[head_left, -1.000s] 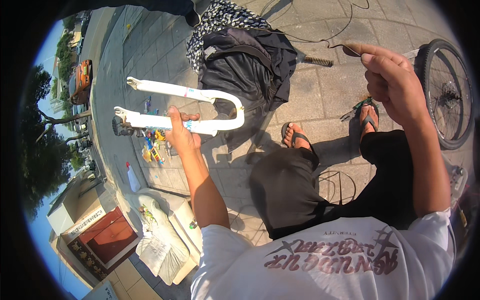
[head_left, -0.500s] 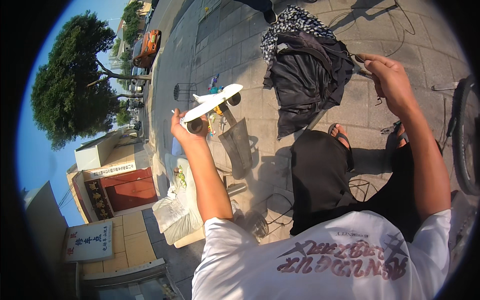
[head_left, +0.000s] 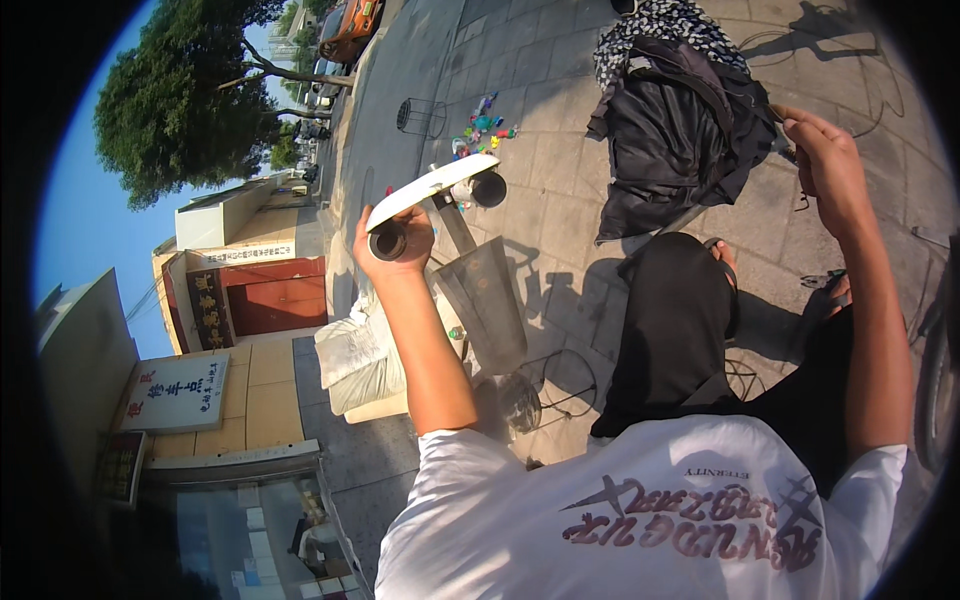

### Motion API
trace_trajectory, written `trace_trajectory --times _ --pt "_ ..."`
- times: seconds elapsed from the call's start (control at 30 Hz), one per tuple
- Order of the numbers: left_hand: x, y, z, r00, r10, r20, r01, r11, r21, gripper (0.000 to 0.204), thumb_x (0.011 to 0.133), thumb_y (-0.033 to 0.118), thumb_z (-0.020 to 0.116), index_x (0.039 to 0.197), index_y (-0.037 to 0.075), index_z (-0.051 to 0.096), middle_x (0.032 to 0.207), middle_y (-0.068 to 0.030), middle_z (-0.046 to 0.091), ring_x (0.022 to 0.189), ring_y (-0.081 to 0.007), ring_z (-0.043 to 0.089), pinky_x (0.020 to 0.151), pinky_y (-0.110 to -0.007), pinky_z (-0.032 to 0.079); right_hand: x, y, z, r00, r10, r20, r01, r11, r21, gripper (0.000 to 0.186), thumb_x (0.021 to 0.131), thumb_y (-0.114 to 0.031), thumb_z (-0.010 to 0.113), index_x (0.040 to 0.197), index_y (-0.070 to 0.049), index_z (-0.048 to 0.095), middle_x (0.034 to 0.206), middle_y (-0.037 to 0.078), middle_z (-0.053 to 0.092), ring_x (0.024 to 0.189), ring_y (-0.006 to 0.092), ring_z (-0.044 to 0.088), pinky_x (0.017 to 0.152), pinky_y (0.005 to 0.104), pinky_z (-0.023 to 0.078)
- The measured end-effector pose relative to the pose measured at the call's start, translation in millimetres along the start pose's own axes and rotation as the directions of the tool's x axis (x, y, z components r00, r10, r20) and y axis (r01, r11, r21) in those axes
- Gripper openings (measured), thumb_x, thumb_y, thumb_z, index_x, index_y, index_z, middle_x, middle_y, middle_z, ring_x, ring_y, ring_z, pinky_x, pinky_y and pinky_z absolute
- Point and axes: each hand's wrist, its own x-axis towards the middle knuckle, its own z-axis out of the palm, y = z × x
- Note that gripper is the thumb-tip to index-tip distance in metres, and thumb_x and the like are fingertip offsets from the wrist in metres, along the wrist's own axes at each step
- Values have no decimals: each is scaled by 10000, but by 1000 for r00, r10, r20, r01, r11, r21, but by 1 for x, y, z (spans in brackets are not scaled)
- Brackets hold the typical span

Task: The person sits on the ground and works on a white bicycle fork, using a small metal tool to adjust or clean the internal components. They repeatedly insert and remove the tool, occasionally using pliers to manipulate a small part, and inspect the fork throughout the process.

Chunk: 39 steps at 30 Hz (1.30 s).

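Note:
My left hand [head_left: 405, 255] is closed on a white bicycle fork [head_left: 440, 182], now turned nearly end-on with two dark round openings showing. It is held out to the left, above a grey metal panel on a post [head_left: 480, 300]. My right hand [head_left: 830, 170] is raised at the right, index finger and thumb pinched on a thin dark wire, whose detail is hard to make out against the pile of black jackets and spotted fabric [head_left: 670, 130] on the paving behind it.
Small colourful toys [head_left: 485, 122] and a wire basket [head_left: 420, 118] lie farther off. A cream padded seat [head_left: 355, 365] stands at the left by the shopfronts. A bicycle wheel [head_left: 932, 370] is at the right edge. Loose cable loops lie around my sandalled feet.
The fork has turned from lying broadside to nearly end-on and stays in my left hand. The view has swung left, showing more shopfronts; the jackets sit farther right. My right hand keeps its pinch.

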Motion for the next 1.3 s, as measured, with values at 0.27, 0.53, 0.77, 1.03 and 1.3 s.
trace_trajectory --times 0.27,0.53,0.77,1.03,1.3 --pt "-6 15 -19 991 125 -42 -123 991 54 321 1032 243 449 882 6 603 764 -113 678 671 -238 647 657 -362 528 10 8 12 999 52 -3 -52 998 -42 382 1009 -213 557 1315 -24 684 595 -98 395 464 31 295 441 245 226" --pt "-8 8 -59 993 55 -100 -66 991 -117 385 1062 328 433 833 51 573 718 -92 637 663 -247 628 600 -367 505 11 18 9 988 153 -21 -154 968 -199 391 977 -196 577 1286 17 688 631 -103 442 505 25 349 462 230 280" --pt "8 -12 -135 926 8 -377 -38 997 -73 259 1068 345 476 966 107 487 789 -44 564 753 -224 618 736 -426 551 9 19 7 980 197 -28 -198 947 -252 348 975 -175 588 1245 6 711 644 -100 444 503 18 343 457 227 275" --pt "31 -52 -180 892 -120 -436 60 987 -147 348 1092 382 441 969 66 520 719 -67 584 644 -227 585 648 -374 515 15 25 11 973 229 -32 -228 931 -284 335 972 -175 596 1232 0 716 650 -99 451 527 14 356 472 219 274" --pt "56 -68 -203 915 -256 -310 173 947 -271 411 1101 393 413 901 58 540 683 -79 580 637 -232 574 650 -364 509 20 27 22 967 250 -50 -254 926 -280 295 1012 -163 566 1214 2 703 641 -105 453 496 7 328 452 221 253"
